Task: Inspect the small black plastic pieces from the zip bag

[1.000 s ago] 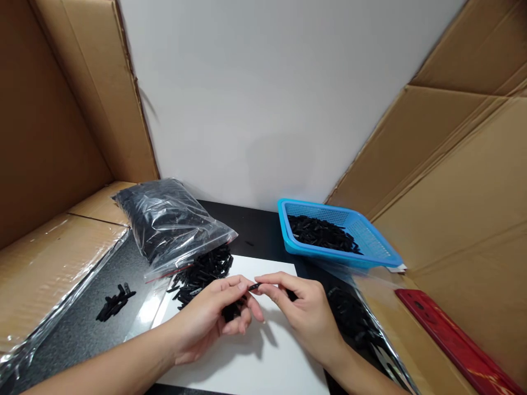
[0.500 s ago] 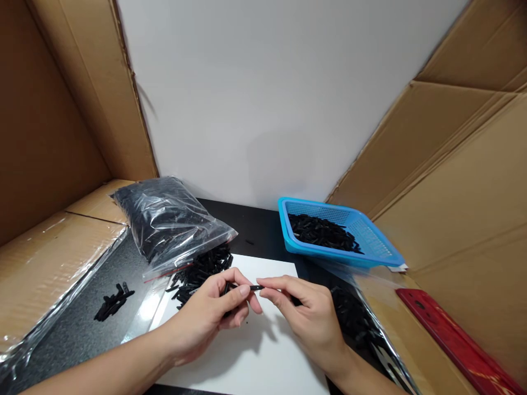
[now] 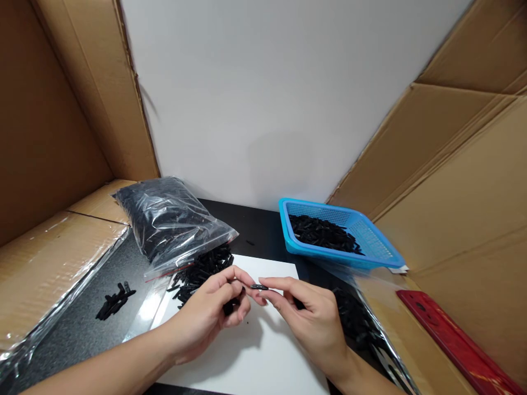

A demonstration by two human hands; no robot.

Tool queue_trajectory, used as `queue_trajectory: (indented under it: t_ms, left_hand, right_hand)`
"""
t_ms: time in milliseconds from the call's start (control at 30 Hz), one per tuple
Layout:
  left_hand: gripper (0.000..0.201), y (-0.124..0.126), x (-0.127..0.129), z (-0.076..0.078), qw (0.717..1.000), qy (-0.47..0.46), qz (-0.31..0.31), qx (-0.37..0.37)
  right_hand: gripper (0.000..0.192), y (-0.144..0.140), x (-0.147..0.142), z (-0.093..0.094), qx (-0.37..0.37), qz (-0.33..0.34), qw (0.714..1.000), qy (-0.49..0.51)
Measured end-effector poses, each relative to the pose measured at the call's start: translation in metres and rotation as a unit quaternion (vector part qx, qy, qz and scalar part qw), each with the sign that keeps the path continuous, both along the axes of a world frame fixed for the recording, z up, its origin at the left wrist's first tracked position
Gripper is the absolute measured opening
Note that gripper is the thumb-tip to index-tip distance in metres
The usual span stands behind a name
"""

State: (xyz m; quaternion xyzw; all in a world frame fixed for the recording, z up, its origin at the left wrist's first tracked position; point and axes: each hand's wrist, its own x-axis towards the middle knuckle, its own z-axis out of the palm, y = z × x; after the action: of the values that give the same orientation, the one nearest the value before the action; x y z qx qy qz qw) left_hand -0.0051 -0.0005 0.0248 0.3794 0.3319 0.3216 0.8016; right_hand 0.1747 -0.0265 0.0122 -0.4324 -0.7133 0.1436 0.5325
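Thumb and index finger of my right hand (image 3: 319,315) pinch one slim black piece (image 3: 259,287), small and elongated with a slight shine. A dark patch also shows behind its curled fingers, too hidden to make out. My left hand (image 3: 216,307) is curled around a few more black pieces (image 3: 229,308), partly covered by the fingers. Its index fingertip lies right by the left end of the pinched piece. Both hands are above a white sheet (image 3: 247,365). Just beyond my left hand, a pile of similar black pieces (image 3: 208,269) lies at the sheet's upper left.
A clear zip bag (image 3: 164,214) full of black material rests at back left. The blue basket (image 3: 349,259) at back right holds many black pieces. A small heap (image 3: 115,303) lies left, another dark heap (image 3: 356,318) right. A red case-like object (image 3: 444,329) leans by the cardboard (image 3: 473,208).
My left thumb has drawn back from the black piece and bent inward. The piece is now held by my right fingertips, and more of it shows.
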Motion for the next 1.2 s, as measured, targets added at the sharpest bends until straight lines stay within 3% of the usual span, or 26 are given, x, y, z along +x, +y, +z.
queue_trajectory:
  t_ms: [167,367,500,667,767,833,967,1033,1100,1200]
  left_hand:
    - [0.025,0.001,0.000,-0.004,1.000,0.022,0.015,-0.005]
    - [0.035,0.005,-0.001,-0.006,0.998,0.043,0.015,0.049]
    - [0.035,0.006,-0.002,-0.007,0.997,0.063,0.046,0.025]
    - [0.037,0.007,-0.002,-0.006,0.996,0.054,0.067,0.011]
    - [0.033,0.007,-0.002,-0.006,0.995,0.058,0.078,0.016]
    - [0.031,0.007,-0.002,-0.006,0.994,0.065,0.087,0.021]
    - [0.031,0.006,-0.002,-0.006,0.992,0.079,0.097,0.035]
    - [0.031,0.007,-0.002,-0.007,0.990,0.088,0.098,0.049]
    - [0.029,0.007,-0.002,-0.008,0.987,0.096,0.103,0.071]
    - [0.027,0.009,-0.002,-0.011,0.983,0.104,0.106,0.111]
  right_hand:
    - [0.010,0.000,0.000,-0.001,-0.006,0.001,1.000,0.014]
    - [0.006,0.001,0.000,0.002,-0.037,-0.004,0.999,0.020]
    - [0.010,0.001,0.001,0.004,-0.059,-0.004,0.998,0.033]
    - [0.012,0.001,0.003,0.003,-0.103,-0.005,0.993,0.063]
    - [0.010,0.002,0.002,0.002,-0.166,0.006,0.980,0.110]
    - [0.013,0.004,0.002,0.002,-0.235,0.038,0.948,0.210]
    - [0.024,0.009,0.002,0.005,-0.348,0.164,0.805,0.451]
    - [0.033,0.010,0.003,0.005,-0.375,0.191,0.778,0.467]
    - [0.038,0.010,0.003,0.004,-0.373,0.173,0.814,0.411]
    - [0.024,0.007,0.002,0.000,-0.293,0.097,0.922,0.232]
